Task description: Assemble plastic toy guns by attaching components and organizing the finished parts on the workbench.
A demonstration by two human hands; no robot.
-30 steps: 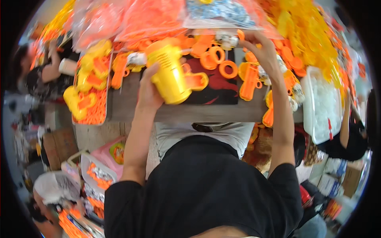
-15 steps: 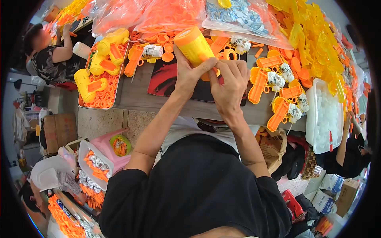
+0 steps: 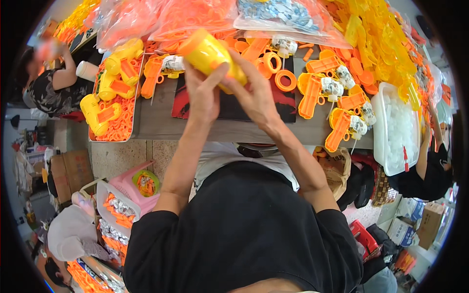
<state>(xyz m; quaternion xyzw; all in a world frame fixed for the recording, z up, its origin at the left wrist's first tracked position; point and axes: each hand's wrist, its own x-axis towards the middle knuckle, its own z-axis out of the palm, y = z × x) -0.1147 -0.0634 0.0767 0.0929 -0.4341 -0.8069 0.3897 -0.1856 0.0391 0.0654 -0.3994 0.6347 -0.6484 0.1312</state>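
My left hand is wrapped round the left side of a yellow plastic toy housing, a stout cylinder with an orange end. On its other side, the fingers of my right hand press against the housing. Motion blurs it, and my fingers hide part of its near end. Below it lies a black and red mat. Just right of my right hand, an orange ring rests on this mat. Several orange half-handles with white printed units lie on the table further right.
At left, a tray holds small orange rings and yellow toy housings. Bags of orange parts and yellow shells are heaped at the back. A white tub stands right. Other people work nearby.
Both hands have moved left with the housing, which is now more tilted. My right hand has gone from a pinch at its near end to fingers along its side. The whole view has shifted slightly.
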